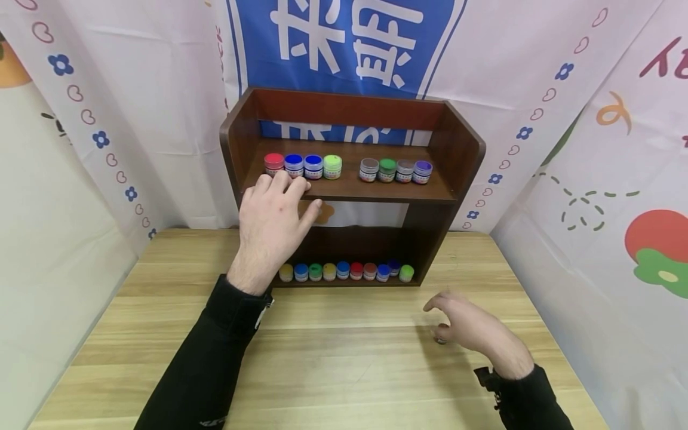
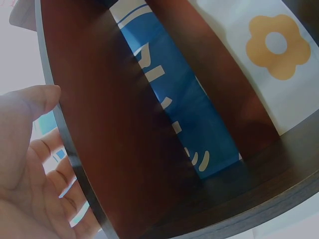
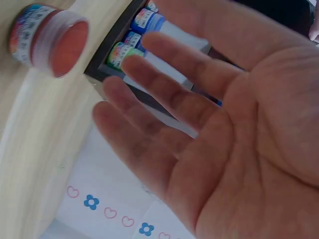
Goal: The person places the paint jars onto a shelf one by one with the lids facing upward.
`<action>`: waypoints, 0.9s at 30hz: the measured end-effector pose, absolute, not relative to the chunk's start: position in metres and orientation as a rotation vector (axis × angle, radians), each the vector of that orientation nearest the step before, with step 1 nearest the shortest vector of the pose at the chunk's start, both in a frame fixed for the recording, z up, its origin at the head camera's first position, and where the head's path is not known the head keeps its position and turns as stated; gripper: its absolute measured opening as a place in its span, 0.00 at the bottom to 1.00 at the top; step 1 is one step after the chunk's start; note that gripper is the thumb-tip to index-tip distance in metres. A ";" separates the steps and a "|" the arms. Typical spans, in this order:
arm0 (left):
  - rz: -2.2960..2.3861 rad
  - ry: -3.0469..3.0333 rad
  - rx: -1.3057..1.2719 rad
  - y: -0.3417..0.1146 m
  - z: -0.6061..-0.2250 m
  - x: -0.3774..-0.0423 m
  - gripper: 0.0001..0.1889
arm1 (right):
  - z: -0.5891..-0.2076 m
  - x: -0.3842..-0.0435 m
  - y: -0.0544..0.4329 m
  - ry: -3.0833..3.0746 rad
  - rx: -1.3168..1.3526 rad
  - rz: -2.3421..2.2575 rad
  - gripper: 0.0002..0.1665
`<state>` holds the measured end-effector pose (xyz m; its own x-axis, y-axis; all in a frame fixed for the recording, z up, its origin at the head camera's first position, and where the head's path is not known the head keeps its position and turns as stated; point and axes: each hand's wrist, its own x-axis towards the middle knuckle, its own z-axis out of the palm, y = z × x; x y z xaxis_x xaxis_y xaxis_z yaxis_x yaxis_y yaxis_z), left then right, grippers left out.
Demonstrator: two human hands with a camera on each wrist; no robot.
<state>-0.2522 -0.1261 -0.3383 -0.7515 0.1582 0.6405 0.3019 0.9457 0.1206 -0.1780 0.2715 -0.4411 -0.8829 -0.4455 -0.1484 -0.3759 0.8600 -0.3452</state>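
Note:
My left hand (image 1: 274,215) reaches over the front edge of the upper shelf (image 1: 344,191), fingers in front of a red-lidded paint jar (image 1: 274,160) and a blue-lidded paint jar (image 1: 294,161). In the left wrist view its thumb (image 2: 45,97) overlaps the board's edge while the other fingers lie beyond it; no jar shows in that hand. My right hand (image 1: 473,325) hovers over the table with loosely bent fingers and a bare palm. Near its fingertips, a paint jar with a reddish lid (image 3: 70,45) stands on the table; the hand mostly hides it in the head view.
A brown two-tier wooden rack (image 1: 467,137) stands at the table's back. Its upper shelf also bears a light-green jar (image 1: 332,167) and a group at right, including a purple-lidded jar (image 1: 422,172). Several jars line the lower tier, with a light-green one (image 1: 406,273) at its right end.

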 end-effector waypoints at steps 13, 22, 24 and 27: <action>-0.288 -2.430 -0.320 -0.125 -0.338 -0.252 0.22 | -0.464 -0.177 0.289 2.795 -0.870 -0.566 0.15; -0.287 -2.433 -0.321 -0.126 -0.338 -0.253 0.22 | -0.460 -0.177 0.286 2.823 -0.797 -0.533 0.12; -0.287 -2.433 -0.320 -0.126 -0.338 -0.253 0.22 | -0.461 -0.177 0.286 2.836 -0.792 -0.528 0.11; -0.286 -2.434 -0.319 -0.126 -0.339 -0.253 0.22 | -0.465 -0.177 0.287 2.854 -0.808 -0.522 0.11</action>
<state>-0.2529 -0.1257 -0.3386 -0.7542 0.1550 0.6381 0.2985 0.9464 0.1230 -0.1766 0.2870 -0.4654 -0.8483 -0.5286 -0.0301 -0.4837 0.7969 -0.3619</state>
